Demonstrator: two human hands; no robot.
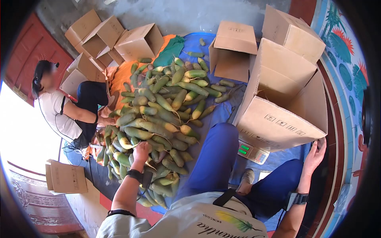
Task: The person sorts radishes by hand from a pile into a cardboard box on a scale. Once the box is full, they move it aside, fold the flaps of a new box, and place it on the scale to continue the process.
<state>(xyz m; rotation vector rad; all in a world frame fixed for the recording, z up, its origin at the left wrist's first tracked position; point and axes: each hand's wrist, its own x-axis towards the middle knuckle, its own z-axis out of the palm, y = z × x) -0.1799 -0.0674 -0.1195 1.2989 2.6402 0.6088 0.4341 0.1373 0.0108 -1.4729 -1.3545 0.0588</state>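
Note:
My left hand (141,151) is closed at the thin end of a green radish (124,140) on the near side of a large radish pile (158,129). My fingers partly hide that end. Over on the right, my right hand (316,152) grips the lower near corner of an upright open cardboard box (283,119). This box rests on a digital scale (258,155) with lit green displays. Its flaps stand up, and the bottom inside is hidden from me.
Another person (59,107) sits at the left, one hand at the pile's edge. Open cardboard boxes (139,41) stand along the back wall, with another box (234,47) behind the pile. A folded carton (66,176) is at lower left. Blue sheeting (222,113) covers the floor.

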